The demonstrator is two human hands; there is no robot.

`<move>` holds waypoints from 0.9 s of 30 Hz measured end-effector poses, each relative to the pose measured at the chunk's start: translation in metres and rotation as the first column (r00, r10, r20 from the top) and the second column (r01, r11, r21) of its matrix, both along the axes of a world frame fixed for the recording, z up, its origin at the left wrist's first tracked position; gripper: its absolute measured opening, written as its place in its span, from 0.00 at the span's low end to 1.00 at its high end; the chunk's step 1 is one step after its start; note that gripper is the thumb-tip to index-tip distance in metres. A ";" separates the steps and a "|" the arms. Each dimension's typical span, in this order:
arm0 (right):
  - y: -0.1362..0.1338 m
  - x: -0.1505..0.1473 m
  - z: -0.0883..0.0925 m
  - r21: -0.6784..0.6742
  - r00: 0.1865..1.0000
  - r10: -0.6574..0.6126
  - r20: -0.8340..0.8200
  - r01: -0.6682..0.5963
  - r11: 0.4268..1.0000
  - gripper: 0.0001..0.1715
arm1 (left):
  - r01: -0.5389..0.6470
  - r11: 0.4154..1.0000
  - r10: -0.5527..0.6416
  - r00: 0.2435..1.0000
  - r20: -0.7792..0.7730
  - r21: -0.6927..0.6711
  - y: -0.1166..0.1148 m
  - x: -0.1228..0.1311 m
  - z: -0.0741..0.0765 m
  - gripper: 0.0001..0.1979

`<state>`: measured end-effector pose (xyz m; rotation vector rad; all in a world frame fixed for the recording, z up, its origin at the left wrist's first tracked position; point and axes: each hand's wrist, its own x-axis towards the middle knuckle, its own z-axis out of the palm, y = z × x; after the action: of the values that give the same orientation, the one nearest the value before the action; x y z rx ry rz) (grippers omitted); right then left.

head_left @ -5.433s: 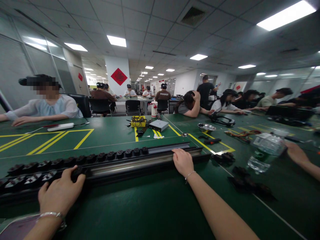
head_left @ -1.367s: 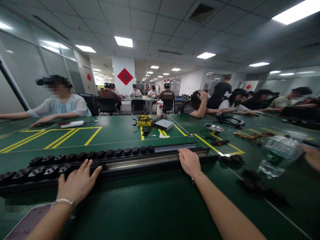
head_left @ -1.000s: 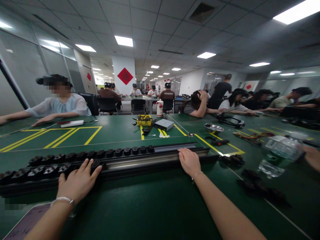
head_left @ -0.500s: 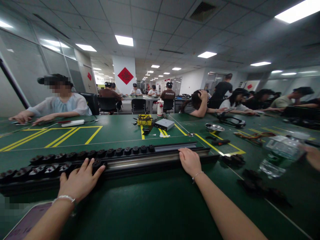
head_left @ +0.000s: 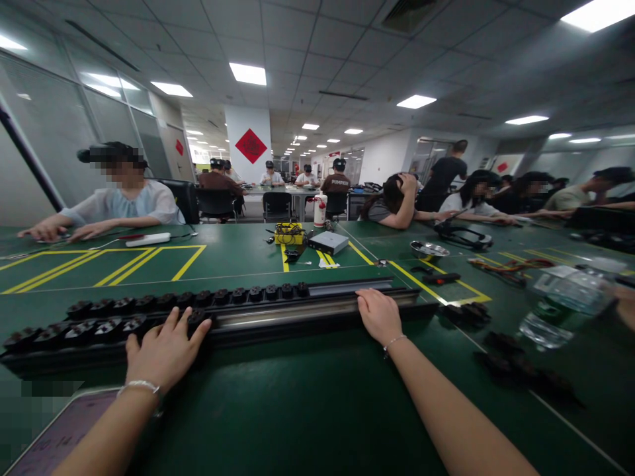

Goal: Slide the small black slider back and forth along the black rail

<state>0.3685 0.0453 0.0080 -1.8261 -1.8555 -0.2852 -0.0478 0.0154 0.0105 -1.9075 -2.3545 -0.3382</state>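
Observation:
Two long black power tracks (head_left: 288, 316) lie side by side across the green table in front of me. Round black socket modules (head_left: 110, 326) sit in rows along their left parts; the right part of the near track shows a bare metallic channel. My left hand (head_left: 163, 347) is over the near row, thumb and fingers around its rightmost socket module (head_left: 198, 316), partly hidden by the fingers. My right hand (head_left: 380, 316) is closed over the near track toward its right end, fingertips on the far edge of the channel.
A phone (head_left: 64, 430) lies at lower left. Loose black modules (head_left: 526, 370) and a water bottle (head_left: 560, 307) are at right, another person's hand (head_left: 626, 305) beside the bottle. Farther back are a grey box (head_left: 328, 242), a yellow box (head_left: 289, 233), a metal bowl (head_left: 429, 250) and seated people.
The view has shifted slightly, so the scene sits a little farther right. Both my hands keep about the same places on the track.

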 end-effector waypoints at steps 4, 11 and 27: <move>0.001 0.001 -0.001 0.015 1.000 0.003 0.001 -0.003 1.000 0.21 | -0.071 0.997 0.071 0.997 -0.017 -0.012 -0.005 0.011 0.009 0.36; 0.001 0.000 -0.002 0.035 1.000 -0.001 0.003 0.001 0.999 0.21 | -0.116 0.990 0.116 0.993 0.002 0.083 -0.007 0.019 0.003 0.35; 0.000 -0.001 0.001 0.019 1.000 0.001 0.002 -0.001 1.000 0.21 | -0.042 0.998 0.044 0.998 -0.040 0.041 -0.006 0.012 0.001 0.35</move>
<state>0.3677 0.0454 0.0085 -1.8126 -1.8486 -0.3033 -0.0356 0.0094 0.0117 -1.8258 -2.3408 -0.3362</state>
